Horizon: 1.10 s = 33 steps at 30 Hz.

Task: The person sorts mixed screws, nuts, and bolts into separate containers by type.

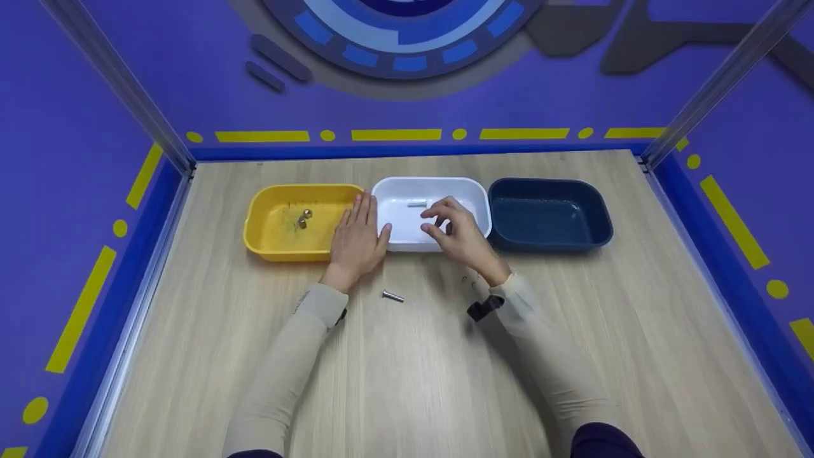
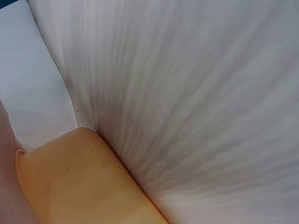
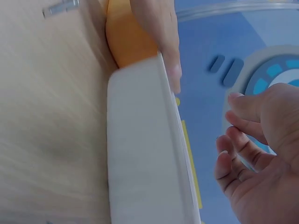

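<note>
Head view: left hand (image 1: 358, 240) flat, spread; right hand (image 1: 455, 232) loosely curled, empty.

Staged recording booth/lab setup: purple walls (image 1: 95, 95) w/ yellow dash markings, blue dial graphic (image 1: 400, 32) on far wall, metal frame posts (image 1: 114, 83), wood-look worktop (image 1: 407, 356).

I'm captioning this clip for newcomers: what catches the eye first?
Three tubs in a row on the wooden table: yellow tub, white tub, dark blue tub. The left hand rests flat against the yellow tub, the right hand hovers over the white one. A loose bolt lies nearer the person.
</note>
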Tool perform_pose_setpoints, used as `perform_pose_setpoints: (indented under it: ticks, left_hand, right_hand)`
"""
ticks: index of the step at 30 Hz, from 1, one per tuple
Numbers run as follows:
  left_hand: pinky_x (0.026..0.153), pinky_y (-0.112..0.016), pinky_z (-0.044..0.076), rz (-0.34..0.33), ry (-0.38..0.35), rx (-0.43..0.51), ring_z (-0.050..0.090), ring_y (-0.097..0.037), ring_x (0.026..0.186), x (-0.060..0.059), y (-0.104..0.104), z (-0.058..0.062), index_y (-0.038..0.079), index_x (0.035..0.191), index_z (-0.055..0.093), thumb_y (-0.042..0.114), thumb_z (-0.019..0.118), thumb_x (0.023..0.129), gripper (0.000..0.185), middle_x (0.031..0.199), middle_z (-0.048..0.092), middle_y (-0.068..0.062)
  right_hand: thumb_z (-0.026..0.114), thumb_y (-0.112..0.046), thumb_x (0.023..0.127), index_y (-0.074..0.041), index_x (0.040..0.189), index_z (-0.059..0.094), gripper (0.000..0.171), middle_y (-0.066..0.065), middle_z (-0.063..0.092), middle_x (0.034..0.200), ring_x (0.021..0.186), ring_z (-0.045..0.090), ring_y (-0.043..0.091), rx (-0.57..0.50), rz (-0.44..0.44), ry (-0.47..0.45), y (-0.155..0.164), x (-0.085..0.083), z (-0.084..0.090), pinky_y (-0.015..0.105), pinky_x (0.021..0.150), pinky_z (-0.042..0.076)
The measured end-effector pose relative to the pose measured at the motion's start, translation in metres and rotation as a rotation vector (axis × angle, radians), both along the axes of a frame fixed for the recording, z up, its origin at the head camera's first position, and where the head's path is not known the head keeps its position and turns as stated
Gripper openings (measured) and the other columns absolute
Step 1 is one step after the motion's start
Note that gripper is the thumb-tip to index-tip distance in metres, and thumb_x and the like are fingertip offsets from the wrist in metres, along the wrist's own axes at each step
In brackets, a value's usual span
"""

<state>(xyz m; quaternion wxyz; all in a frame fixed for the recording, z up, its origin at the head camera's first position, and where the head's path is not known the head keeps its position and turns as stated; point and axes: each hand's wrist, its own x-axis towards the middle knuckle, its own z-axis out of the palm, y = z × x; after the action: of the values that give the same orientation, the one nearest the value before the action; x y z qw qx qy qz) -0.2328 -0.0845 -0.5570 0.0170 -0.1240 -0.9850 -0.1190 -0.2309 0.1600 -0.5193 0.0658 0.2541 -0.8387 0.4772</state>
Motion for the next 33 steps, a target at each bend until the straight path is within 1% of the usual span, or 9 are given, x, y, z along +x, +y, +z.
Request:
perform_pose_setpoints:
  ticks: [5,9,11,15,19,24,27,33]
  left_hand:
    - [0.137,-0.049,0.017,-0.001,0.01,0.003,0.011,-0.032,0.167,0.0,-0.001,0.0,0.0,0.17,0.014,0.052,0.026,0.114,0.077,0.18,0.012,-0.017]
    - [0.137,-0.049,0.017,0.001,0.014,-0.003,0.011,-0.032,0.167,0.001,0.0,0.0,0.0,0.17,0.015,0.051,0.025,0.114,0.077,0.18,0.012,-0.017]
    - [0.137,-0.049,0.017,0.001,0.016,0.002,0.012,-0.033,0.167,0.001,0.0,-0.001,0.0,0.17,0.015,0.051,0.025,0.114,0.076,0.18,0.013,-0.017]
    - [0.137,-0.049,0.017,-0.001,0.019,0.004,0.013,-0.033,0.167,0.002,0.0,-0.001,0.0,0.17,0.016,0.051,0.026,0.114,0.076,0.18,0.014,-0.018]
    - [0.136,-0.05,0.018,-0.01,0.026,0.004,0.013,-0.034,0.167,0.002,0.0,0.0,-0.001,0.17,0.017,0.05,0.027,0.114,0.076,0.179,0.015,-0.019]
    - [0.137,-0.05,0.017,-0.012,0.019,0.013,0.011,-0.034,0.167,0.001,0.0,0.001,-0.001,0.17,0.016,0.05,0.026,0.114,0.076,0.18,0.012,-0.018]
    - [0.137,-0.05,0.017,-0.012,0.023,0.013,0.012,-0.033,0.167,0.0,-0.001,0.0,-0.001,0.169,0.017,0.05,0.026,0.114,0.076,0.18,0.011,-0.017]
    - [0.136,-0.05,0.017,-0.016,0.026,0.018,0.013,-0.033,0.167,0.001,-0.001,0.0,-0.001,0.169,0.017,0.051,0.026,0.114,0.077,0.18,0.012,-0.017]
  right_hand:
    - [0.076,-0.013,0.1,-0.002,0.113,0.078,0.017,0.018,0.067,0.11,0.09,0.064,0.024,-0.027,0.025,0.015,-0.007,0.015,-0.004,0.025,0.066,0.05]
    - [0.076,-0.012,0.1,-0.003,0.113,0.078,0.016,0.019,0.067,0.11,0.09,0.063,0.022,-0.049,0.036,0.012,-0.011,0.026,-0.009,0.031,0.067,0.052]
    - [0.077,-0.012,0.099,-0.003,0.112,0.079,0.016,0.02,0.067,0.109,0.089,0.063,0.022,-0.069,0.037,0.008,-0.012,0.031,-0.011,0.032,0.066,0.052]
    - [0.078,-0.011,0.098,-0.003,0.113,0.079,0.017,0.017,0.067,0.109,0.088,0.062,0.02,-0.092,0.045,-0.016,-0.014,0.038,-0.017,0.026,0.067,0.05]
    - [0.077,-0.012,0.099,-0.002,0.116,0.078,0.02,0.014,0.069,0.107,0.086,0.062,0.018,-0.086,0.058,-0.048,-0.015,0.045,-0.024,0.021,0.069,0.05]
    - [0.078,-0.015,0.099,-0.004,0.121,0.078,0.024,0.014,0.072,0.105,0.087,0.063,0.021,-0.094,0.08,-0.095,-0.014,0.05,-0.036,0.025,0.069,0.05]
    - [0.079,-0.014,0.098,0.0,0.123,0.077,0.029,0.014,0.073,0.104,0.087,0.063,0.022,-0.097,0.098,-0.138,-0.016,0.054,-0.044,0.026,0.07,0.051]
    - [0.079,-0.011,0.097,0.005,0.126,0.074,0.034,0.015,0.074,0.107,0.091,0.065,0.02,-0.086,0.139,-0.192,-0.02,0.062,-0.056,0.024,0.076,0.056]
